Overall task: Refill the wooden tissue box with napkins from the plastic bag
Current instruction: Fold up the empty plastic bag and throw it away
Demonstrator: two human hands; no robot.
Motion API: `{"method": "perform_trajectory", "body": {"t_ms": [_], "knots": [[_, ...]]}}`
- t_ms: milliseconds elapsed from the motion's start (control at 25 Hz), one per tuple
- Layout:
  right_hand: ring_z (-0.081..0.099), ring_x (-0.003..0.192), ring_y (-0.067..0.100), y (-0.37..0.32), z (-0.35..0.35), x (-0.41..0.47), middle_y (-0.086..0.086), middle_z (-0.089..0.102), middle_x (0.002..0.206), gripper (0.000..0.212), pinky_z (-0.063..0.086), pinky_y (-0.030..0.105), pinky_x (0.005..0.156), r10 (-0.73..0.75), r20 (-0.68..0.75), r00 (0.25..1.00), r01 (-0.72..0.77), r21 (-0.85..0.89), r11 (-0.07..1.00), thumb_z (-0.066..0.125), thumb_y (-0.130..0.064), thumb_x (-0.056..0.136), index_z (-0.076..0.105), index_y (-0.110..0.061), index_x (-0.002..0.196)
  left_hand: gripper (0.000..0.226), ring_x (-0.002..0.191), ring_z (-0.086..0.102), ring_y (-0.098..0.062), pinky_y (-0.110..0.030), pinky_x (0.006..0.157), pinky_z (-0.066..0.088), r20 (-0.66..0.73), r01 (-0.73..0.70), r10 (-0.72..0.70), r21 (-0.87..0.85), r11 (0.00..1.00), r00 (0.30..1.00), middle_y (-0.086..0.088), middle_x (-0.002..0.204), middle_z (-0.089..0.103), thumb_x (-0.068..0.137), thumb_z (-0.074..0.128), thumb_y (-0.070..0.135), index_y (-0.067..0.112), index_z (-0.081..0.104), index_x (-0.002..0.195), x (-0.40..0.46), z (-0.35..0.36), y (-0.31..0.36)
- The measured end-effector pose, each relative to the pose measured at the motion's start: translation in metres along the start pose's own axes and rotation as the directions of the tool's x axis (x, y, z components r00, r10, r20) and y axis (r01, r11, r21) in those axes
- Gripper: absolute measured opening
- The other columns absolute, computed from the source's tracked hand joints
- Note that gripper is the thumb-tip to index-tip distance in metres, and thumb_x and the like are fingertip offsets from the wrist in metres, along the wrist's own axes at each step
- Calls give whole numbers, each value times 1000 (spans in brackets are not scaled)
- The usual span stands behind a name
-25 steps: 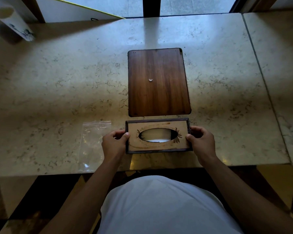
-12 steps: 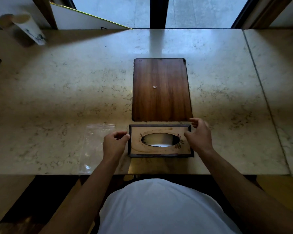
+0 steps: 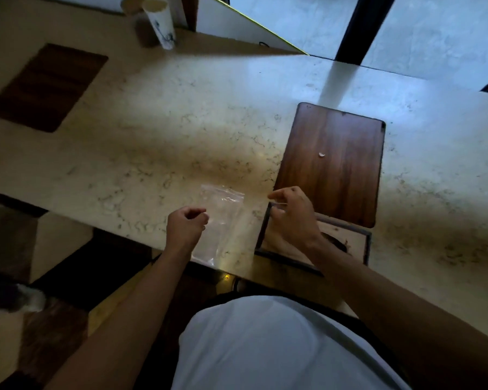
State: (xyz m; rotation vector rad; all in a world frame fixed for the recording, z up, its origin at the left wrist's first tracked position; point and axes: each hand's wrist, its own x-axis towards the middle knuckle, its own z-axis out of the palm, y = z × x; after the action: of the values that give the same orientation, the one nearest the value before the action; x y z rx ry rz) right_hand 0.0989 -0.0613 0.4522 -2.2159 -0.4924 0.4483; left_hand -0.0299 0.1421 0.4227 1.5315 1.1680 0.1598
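The wooden tissue box (image 3: pixel 352 235) lies at the table's near edge, its oval slot mostly hidden under my right wrist. Left of it, a clear plastic bag (image 3: pixel 228 220) lies flat on the marble; it looks see-through, with nothing I can make out inside. My right hand (image 3: pixel 293 218) hovers over the box's left end, index finger and thumb apart and pointing toward the bag, holding nothing. Curled into a loose fist, my left hand (image 3: pixel 186 226) sits at the bag's left edge, with nothing visible in it.
A dark wooden placemat (image 3: pixel 333 164) with a small white speck lies just beyond the box. A second dark mat (image 3: pixel 45 85) is far left, and a paper cup (image 3: pixel 159 21) stands at the back. The marble table's near edge (image 3: pixel 141 235) runs under my forearms.
Both hands have let go of the box. My right hand has crossed from the box's right end to its left end, toward the bag. The view has swung left.
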Motion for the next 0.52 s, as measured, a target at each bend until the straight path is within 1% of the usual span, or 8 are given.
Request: {"method": "perform_trajectory", "body": {"t_ms": [80,160,200,280,360,400,440,520], "knots": [[62,101,12,-13,21,5,2,61,117,29,57,27,87,-5,94,996,4,13,1000,65,-10,90,68,-13,119,16,95,72,-28,-47,91,59,-39,21,-20,45,999,999,-11,98,75,85,71,9,13,76,100,7,-17,-11],[65,103,15,-21,42,8,5,67,121,34,58,33,88,58,185,981,-55,-20,998,67,-14,89,67,-12,123,19,98,71,-27,-43,93,57,-66,38,-30,127,991,997,-6,99,75,84,72,12,15,76,102,15,-31,-20],[65,105,17,-23,52,11,6,68,123,39,57,32,87,107,231,967,-94,-67,993,68,-18,88,66,-10,126,21,99,71,-26,-40,93,56,-72,49,-37,173,984,997,-5,100,75,84,72,14,14,76,104,20,-37,-25],[65,106,20,-27,69,16,8,68,123,48,52,26,80,233,323,917,-188,-167,968,70,-26,88,61,-6,131,24,100,71,-26,-38,92,55,-60,70,-57,241,968,997,-5,103,75,84,72,17,14,76,107,28,-44,-31],[63,97,21,-28,82,20,7,65,113,48,53,26,70,363,363,859,-310,-197,930,71,-32,88,60,-6,127,30,101,70,-26,-38,93,55,-37,60,-51,303,951,998,-6,108,75,83,72,21,14,75,112,35,-47,-34],[64,94,21,-28,89,22,7,65,110,47,57,30,71,422,362,831,-377,-191,906,71,-33,88,60,-5,124,34,103,70,-26,-38,95,54,-21,45,-40,335,941,999,-6,112,75,83,72,22,13,73,116,39,-46,-34],[65,92,22,-27,95,23,8,65,106,48,60,34,76,477,361,801,-444,-175,879,72,-33,87,60,-4,123,39,106,69,-26,-38,96,53,-1,27,-29,366,930,1000,-7,116,73,83,71,23,12,71,120,42,-45,-34],[66,94,23,-25,106,22,9,66,106,52,61,38,84,558,370,743,-556,-123,822,73,-32,85,58,-4,126,45,109,67,-27,-34,94,50,36,2,-19,424,906,999,-8,120,72,83,71,25,11,68,126,46,-41,-34]]}}
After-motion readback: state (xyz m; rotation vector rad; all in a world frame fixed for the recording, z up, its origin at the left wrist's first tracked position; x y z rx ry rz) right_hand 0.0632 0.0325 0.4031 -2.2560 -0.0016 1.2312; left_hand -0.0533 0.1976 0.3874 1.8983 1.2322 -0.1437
